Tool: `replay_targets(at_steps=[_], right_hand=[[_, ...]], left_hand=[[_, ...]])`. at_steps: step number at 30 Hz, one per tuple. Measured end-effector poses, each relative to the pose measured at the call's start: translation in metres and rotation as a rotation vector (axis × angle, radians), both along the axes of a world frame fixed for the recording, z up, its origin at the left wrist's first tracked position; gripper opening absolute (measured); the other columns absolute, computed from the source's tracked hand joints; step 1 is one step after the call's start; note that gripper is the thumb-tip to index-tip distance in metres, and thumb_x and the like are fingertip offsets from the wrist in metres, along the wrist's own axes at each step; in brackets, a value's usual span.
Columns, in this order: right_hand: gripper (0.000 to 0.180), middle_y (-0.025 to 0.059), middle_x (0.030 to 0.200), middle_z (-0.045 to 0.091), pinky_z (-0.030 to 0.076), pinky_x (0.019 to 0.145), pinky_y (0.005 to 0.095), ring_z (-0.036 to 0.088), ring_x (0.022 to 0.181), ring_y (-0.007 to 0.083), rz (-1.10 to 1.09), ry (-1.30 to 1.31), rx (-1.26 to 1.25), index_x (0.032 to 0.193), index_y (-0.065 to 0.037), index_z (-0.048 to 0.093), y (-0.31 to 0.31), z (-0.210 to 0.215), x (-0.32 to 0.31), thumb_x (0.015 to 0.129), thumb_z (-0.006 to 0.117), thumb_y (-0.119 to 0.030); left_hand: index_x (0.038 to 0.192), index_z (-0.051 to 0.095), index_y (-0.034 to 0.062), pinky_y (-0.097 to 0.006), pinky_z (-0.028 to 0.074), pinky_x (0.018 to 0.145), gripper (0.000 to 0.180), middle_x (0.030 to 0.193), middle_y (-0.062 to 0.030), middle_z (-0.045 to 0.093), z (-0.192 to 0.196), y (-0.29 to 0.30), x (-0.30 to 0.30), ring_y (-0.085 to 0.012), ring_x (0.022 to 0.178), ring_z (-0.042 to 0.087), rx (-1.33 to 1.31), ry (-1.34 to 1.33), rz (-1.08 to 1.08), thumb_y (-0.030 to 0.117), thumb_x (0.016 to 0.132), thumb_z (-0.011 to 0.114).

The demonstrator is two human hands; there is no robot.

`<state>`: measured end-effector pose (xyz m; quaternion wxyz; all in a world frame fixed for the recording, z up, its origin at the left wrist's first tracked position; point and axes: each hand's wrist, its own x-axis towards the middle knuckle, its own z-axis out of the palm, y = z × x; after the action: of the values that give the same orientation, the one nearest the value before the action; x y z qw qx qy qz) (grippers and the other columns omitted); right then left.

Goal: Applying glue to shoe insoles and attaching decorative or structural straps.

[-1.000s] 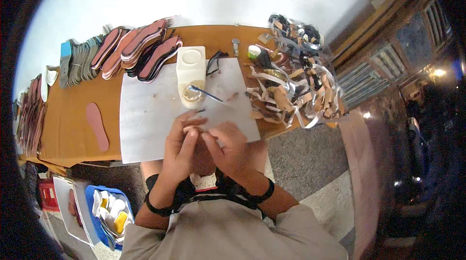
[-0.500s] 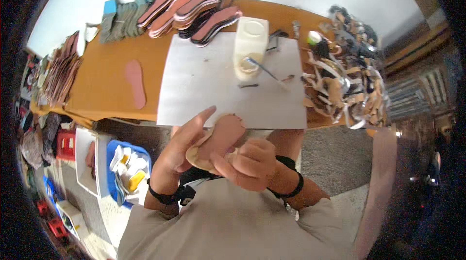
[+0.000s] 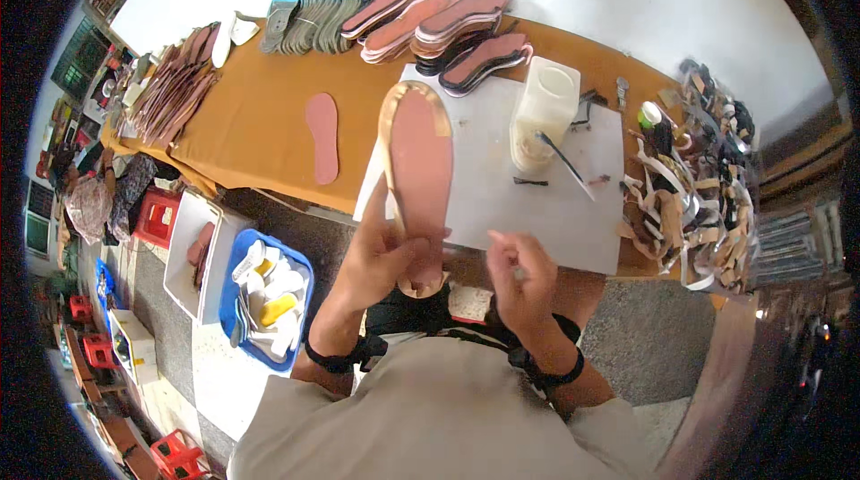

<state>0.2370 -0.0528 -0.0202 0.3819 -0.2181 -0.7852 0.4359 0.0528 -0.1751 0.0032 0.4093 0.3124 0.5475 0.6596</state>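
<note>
A long pink insole (image 3: 423,167) with tan material folded over its rim stands out ahead of me, tilted up above the table's front edge. My left hand (image 3: 381,256) grips its lower end, the thumb pressed across the pink face. Just to the right, apart from it, is my right hand (image 3: 522,278), its fingers curled and slightly blurred. Whatever those fingers may hold cannot be made out. On the white sheet (image 3: 484,202) beyond stands a cream plastic container (image 3: 551,86), a brush (image 3: 566,162) leaning at its opening.
A single pink insole (image 3: 323,140) lies left on the brown table. Stacks of insoles (image 3: 461,19) line its back; a heap of straps (image 3: 694,184) covers its right end. Below left stand a blue basket (image 3: 309,301) of white and yellow pieces and a white bin (image 3: 184,252).
The insole has been raised and turned upright, away from my body, in my left hand. My right hand has come off it to the right. The view has shifted left.
</note>
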Motion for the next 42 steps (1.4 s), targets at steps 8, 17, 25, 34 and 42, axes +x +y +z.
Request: replay_targets(at_steps=[8,17,25,34,42], right_hand=[[0.022,0.0119,0.080,0.070,0.052,0.066,0.0334,0.065,0.070,0.0179,0.186,-0.202,-0.391,0.104,-0.002,0.072,-0.001,-0.022,0.009,0.093,0.071,-0.020],[0.027,0.0140,0.079,0.070,0.050,0.065,0.0364,0.067,0.070,0.0246,0.287,-0.374,-0.267,0.096,-0.002,0.074,-0.001,-0.011,0.013,0.092,0.069,-0.029],[0.014,-0.0026,0.065,0.056,0.040,0.055,0.0247,0.048,0.063,0.0040,0.316,-0.247,-0.241,0.089,0.001,0.072,-0.009,-0.002,0.009,0.093,0.067,-0.012],[0.016,0.0025,0.070,0.064,0.045,0.061,0.0276,0.053,0.067,0.0078,0.299,-0.290,-0.133,0.091,0.002,0.072,-0.012,-0.021,0.006,0.091,0.071,-0.014],[0.011,0.0149,0.074,0.067,0.050,0.061,0.0348,0.065,0.064,0.0237,0.157,-0.184,0.075,0.084,0.001,0.069,-0.016,-0.003,-0.009,0.082,0.072,-0.010]], left_hand=[[0.156,0.018,0.0080,-0.034,0.060,0.074,0.074,0.112,-0.0246,0.071,-0.004,0.021,0.013,-0.0270,0.089,0.075,0.016,0.008,-0.043,-0.001,0.096,0.061],[0.137,0.046,-0.0015,-0.032,0.060,0.075,0.040,0.109,-0.0159,0.072,-0.010,0.037,0.018,-0.0216,0.085,0.073,0.064,-0.361,0.216,0.018,0.104,0.055],[0.093,0.069,0.0022,-0.024,0.040,0.056,0.025,0.073,0.0027,0.059,-0.012,0.035,0.002,-0.0068,0.061,0.050,-0.078,-0.377,0.274,0.024,0.102,0.061],[0.111,0.069,-0.0034,-0.023,0.045,0.058,0.033,0.081,0.0002,0.066,-0.022,0.035,0.001,-0.0075,0.065,0.056,-0.104,-0.336,0.247,0.027,0.101,0.063],[0.157,0.010,-0.0055,-0.036,0.052,0.098,0.093,0.127,-0.0204,0.060,-0.024,0.012,0.044,-0.0267,0.115,0.062,-0.240,0.151,0.008,0.024,0.096,0.072]])
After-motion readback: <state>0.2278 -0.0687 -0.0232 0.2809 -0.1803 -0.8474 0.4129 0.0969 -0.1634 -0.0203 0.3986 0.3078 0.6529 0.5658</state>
